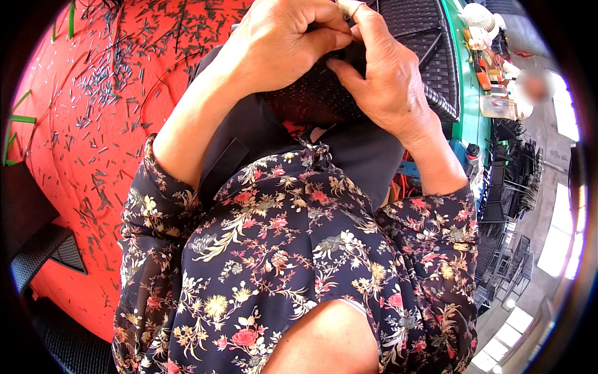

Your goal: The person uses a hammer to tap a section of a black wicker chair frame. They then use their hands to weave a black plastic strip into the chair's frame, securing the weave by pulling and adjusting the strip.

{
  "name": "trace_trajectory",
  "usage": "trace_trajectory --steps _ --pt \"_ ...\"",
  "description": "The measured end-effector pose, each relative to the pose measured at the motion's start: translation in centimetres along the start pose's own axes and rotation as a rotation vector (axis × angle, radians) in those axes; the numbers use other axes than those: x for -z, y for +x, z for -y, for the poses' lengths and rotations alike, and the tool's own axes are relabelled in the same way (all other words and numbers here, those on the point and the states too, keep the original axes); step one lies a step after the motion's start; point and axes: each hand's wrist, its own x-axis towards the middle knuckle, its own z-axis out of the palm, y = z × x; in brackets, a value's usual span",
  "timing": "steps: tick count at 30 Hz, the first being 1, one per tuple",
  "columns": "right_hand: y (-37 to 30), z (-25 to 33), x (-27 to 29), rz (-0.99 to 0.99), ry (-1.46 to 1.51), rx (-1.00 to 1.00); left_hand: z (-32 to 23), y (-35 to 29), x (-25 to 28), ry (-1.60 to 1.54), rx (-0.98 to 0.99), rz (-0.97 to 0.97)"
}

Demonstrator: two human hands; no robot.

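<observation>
My left hand [289, 47] is at the top of the head view with its fingers bent and pinched together. Close against it, my right hand [392, 81] curls its fingers toward the same spot, thumb pointing inward. Something dark lies between the two hands, but the fingers cover most of it and I cannot make out its kind. Around and beneath the hands is a black woven wicker piece [427, 31], which spreads out to the right of my right hand. A dark perforated surface [311, 100] shows below the hands, above my lap.
Many short black strip offcuts [112, 81] are scattered over the red floor [75, 187] at left. Dark wicker furniture [37, 249] stands at lower left. To the right, a green table edge [470, 124] carries a clear plastic container [498, 107] and small items. Black frames [507, 262] are stacked beyond.
</observation>
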Motion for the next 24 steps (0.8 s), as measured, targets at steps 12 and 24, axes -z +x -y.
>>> trace_trajectory --steps 12,24 --pt "1.1 0.2 1.7 0.172 0.135 -0.131 0.4 -0.1 -0.1 0.035 -0.053 -0.006" --pt "5.7 -10.4 -2.4 1.182 1.233 -0.307 1.0 0.5 0.4 0.096 -0.028 0.084"
